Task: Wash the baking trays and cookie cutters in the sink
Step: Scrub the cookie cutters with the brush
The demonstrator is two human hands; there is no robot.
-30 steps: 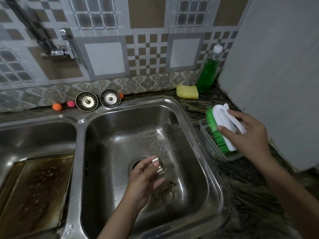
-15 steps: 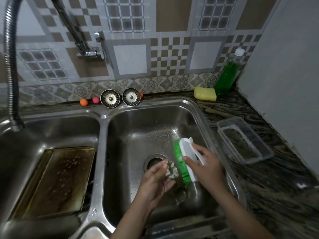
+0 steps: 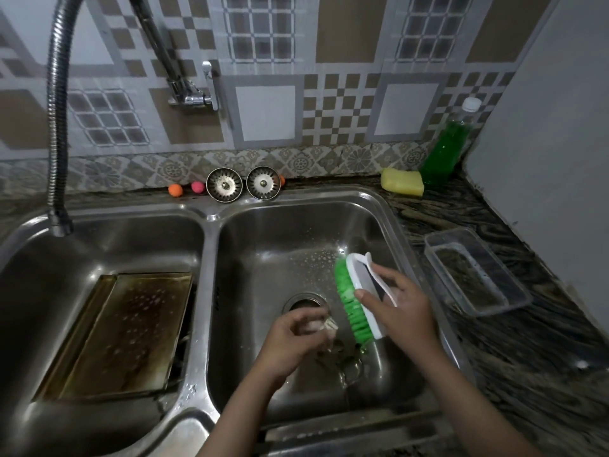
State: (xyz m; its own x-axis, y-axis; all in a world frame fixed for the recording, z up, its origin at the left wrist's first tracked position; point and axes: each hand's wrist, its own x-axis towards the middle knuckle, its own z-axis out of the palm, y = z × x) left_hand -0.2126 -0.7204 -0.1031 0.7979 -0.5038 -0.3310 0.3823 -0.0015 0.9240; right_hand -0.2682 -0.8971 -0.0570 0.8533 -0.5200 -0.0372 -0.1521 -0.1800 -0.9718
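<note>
Over the right sink basin [image 3: 296,232], my left hand [image 3: 293,338] pinches a small metal cookie cutter [image 3: 328,326], mostly hidden by my fingers. My right hand [image 3: 400,308] grips a white scrub brush [image 3: 357,298] with green bristles, which face left toward the cutter, close beside it. Another cookie cutter [image 3: 346,359] lies on the basin floor below my hands. A stained, brown baking tray [image 3: 122,334] lies tilted in the left basin [image 3: 99,235].
A flexible metal tap hose [image 3: 56,127] hangs over the left basin. Two drain strainers [image 3: 244,184] and small coloured balls [image 3: 184,189] sit on the back ledge. A yellow sponge [image 3: 402,181], a green soap bottle [image 3: 448,146] and a clear plastic container [image 3: 474,272] are on the right counter.
My right hand lifted the brush out of the clear container on the counter and brought it into the right basin beside the cutter. The view shifted left and down.
</note>
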